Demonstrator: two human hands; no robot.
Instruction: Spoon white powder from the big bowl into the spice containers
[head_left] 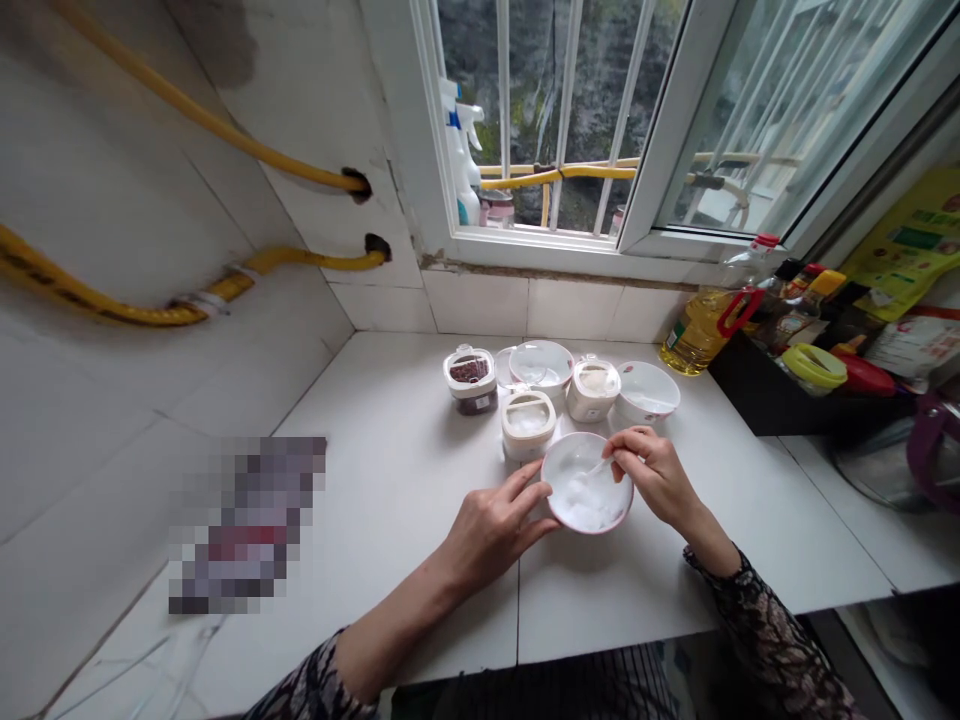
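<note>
Wore black patterned sleeves [322, 680], closest to the camera, and stretched both forearms over a white tiled counter [405, 450]. Gripped a small white bowl [564, 472] by its left side with the left hand [495, 530], pressing fingers to the rim and thumb lower down, nearer the body. Pinched the handle of a pale spoon [598, 466] in the right hand [652, 478], between thumb and bent fingers, just over the bowl's right rim. Angled that spoon down and leftward into white grains [592, 508], below the right fingertips and to the right of the left ones. Could not quite make out the spoon's tip, white against white. Had a lidded jar of white contents [529, 425] just beyond the bowl, plus a lidded jar of pale tan contents [592, 385] behind to the right and a lidded jar of dark red pieces [471, 375] farther left. Faced two more white bowls [647, 390] behind, and a bottle of yellow oil [697, 335] near the window [525, 245].
</note>
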